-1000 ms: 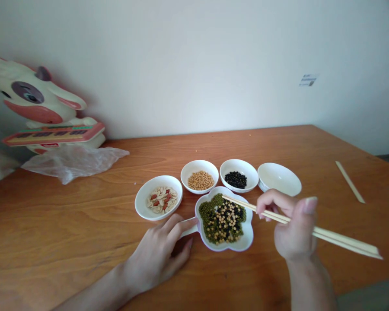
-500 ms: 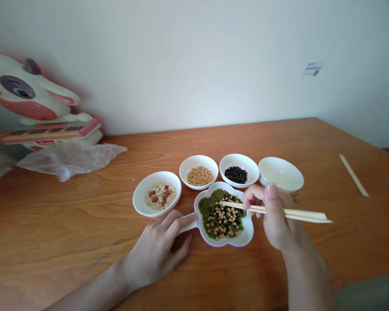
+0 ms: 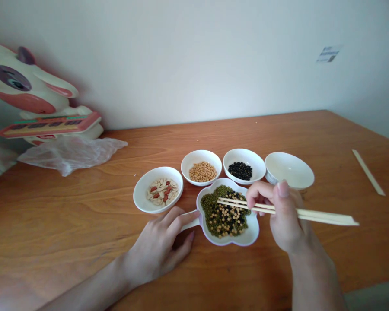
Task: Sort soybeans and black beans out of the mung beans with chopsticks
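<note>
Pale wall (image 3: 194, 65) behind, wood-grained desk (image 3: 68, 216) in front; inspected from where I stand. The right hand (image 3: 283, 216) grips a pair of chopsticks (image 3: 327, 217), tips slightly parted over the mixed beans. Whether a bean sits between the tips cannot be made out. The left hand (image 3: 158, 246) rests on the desk, index finger along the handle (image 3: 190, 221), thumb apart from it; whether the hidden fingers close round it, I cannot tell.

That handle belongs to the flower-shaped white dish (image 3: 252, 233), which stands between the hands.

State of progress: the dish carries a sizeable mixture of green, black and tan beans, unseparated, with green thickest at the far left lobes. Beyond it, one bowl (image 3: 201, 156) holds tan beans only, the next bowl (image 3: 244, 155) black beans. At left, a bowl (image 3: 141, 194) contains pale flat seeds and reddish pieces; at right, a fourth bowl (image 3: 288, 166) shows its white inside. Farther out: a loose stick (image 3: 368, 172), a toy cow (image 3: 29, 97) and clear plastic (image 3: 73, 153).

Compared with one second earlier, the tips have parted and lie farther in from the dish's far rim; the left hand appears unchanged.
</note>
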Demonstrator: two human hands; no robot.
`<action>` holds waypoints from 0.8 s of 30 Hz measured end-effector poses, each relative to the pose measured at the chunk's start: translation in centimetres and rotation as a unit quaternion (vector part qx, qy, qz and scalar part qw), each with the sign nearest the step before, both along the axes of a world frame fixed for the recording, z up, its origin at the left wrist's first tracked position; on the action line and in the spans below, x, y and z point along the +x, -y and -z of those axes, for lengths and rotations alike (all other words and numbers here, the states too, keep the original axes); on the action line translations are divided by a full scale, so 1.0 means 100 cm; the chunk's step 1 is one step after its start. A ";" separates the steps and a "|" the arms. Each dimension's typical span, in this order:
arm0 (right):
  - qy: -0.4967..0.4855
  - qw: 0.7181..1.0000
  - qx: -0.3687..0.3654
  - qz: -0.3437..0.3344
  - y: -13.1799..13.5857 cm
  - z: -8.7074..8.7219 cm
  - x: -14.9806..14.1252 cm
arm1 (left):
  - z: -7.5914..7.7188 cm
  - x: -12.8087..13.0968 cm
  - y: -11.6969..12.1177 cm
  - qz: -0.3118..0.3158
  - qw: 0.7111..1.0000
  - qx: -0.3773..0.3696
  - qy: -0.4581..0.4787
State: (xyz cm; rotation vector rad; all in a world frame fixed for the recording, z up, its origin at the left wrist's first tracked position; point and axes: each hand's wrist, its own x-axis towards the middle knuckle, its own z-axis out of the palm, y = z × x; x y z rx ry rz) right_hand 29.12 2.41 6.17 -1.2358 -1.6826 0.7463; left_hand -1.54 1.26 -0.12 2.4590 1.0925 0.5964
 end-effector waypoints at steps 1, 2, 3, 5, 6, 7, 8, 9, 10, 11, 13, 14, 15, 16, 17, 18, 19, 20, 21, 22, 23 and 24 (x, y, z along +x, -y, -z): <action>0.003 1.000 0.001 0.002 0.000 0.000 0.000 | 0.000 0.000 0.000 -0.001 1.000 -0.001 -0.001; 0.007 1.000 0.002 0.003 -0.001 -0.001 -0.001 | 0.000 0.000 0.000 0.001 1.000 -0.002 0.001; 0.011 1.000 0.006 0.003 -0.001 -0.001 -0.001 | 0.000 0.000 0.000 0.002 1.000 -0.005 0.001; 0.013 1.000 0.014 0.001 -0.002 0.000 -0.002 | 0.000 0.000 0.000 0.003 1.000 -0.007 0.004; 0.012 1.000 0.017 0.000 -0.003 0.000 -0.002 | 0.000 0.000 0.000 0.002 1.000 -0.006 0.004; 0.012 1.000 0.018 -0.001 -0.003 0.001 -0.002 | 0.000 0.001 0.000 0.002 1.000 -0.005 0.004; 0.011 1.000 0.019 -0.002 -0.004 0.001 -0.002 | 0.000 0.001 0.000 0.001 1.000 -0.002 0.004; 0.011 1.000 0.019 -0.001 -0.004 0.001 -0.002 | 0.000 0.001 0.000 0.002 1.000 0.000 0.004; 0.012 1.000 0.018 0.001 -0.004 0.002 -0.002 | 0.000 0.000 0.000 0.002 1.000 0.002 0.003; 0.013 1.000 0.018 0.004 -0.004 0.001 -0.002 | 0.000 0.000 0.000 0.002 1.000 0.004 0.003; 0.015 1.000 0.022 0.009 -0.004 0.000 -0.003 | 0.000 0.000 0.000 0.004 1.000 0.006 0.003; 0.016 1.000 0.024 0.012 -0.004 0.000 -0.003 | 0.001 0.000 0.000 0.004 1.000 0.007 0.004; 0.016 0.999 0.026 0.014 -0.003 -0.001 -0.004 | 0.001 0.000 0.000 0.005 1.000 0.008 0.005; 0.016 0.999 0.028 0.015 -0.003 -0.002 -0.004 | 0.001 0.000 0.000 0.006 1.000 0.008 0.005; 0.013 0.999 0.030 0.016 -0.002 -0.002 -0.004 | 0.001 0.000 0.000 0.006 1.000 0.009 0.006; 0.009 0.999 0.031 0.018 -0.002 -0.002 -0.003 | 0.001 0.000 -0.001 0.006 1.000 0.008 0.006; 0.002 0.999 0.034 0.019 -0.001 -0.002 -0.002 | 0.000 0.000 -0.001 0.005 1.000 0.008 0.006; -0.005 0.999 0.035 0.020 -0.001 -0.002 -0.002 | 0.000 0.001 -0.001 0.005 1.000 0.008 0.007; -0.013 0.999 0.035 0.021 -0.001 -0.001 -0.001 | 0.000 0.001 -0.001 0.004 1.000 0.008 0.007; -0.020 0.999 0.032 0.020 0.000 -0.001 0.000 | -0.001 0.001 -0.001 0.004 1.000 0.009 0.008; -0.023 0.999 0.027 0.017 0.000 0.000 0.001 | -0.001 0.001 -0.001 0.005 1.000 0.012 0.007; -0.021 0.999 0.021 0.014 0.001 0.000 0.001 | -0.001 0.001 -0.001 0.005 1.000 0.014 0.005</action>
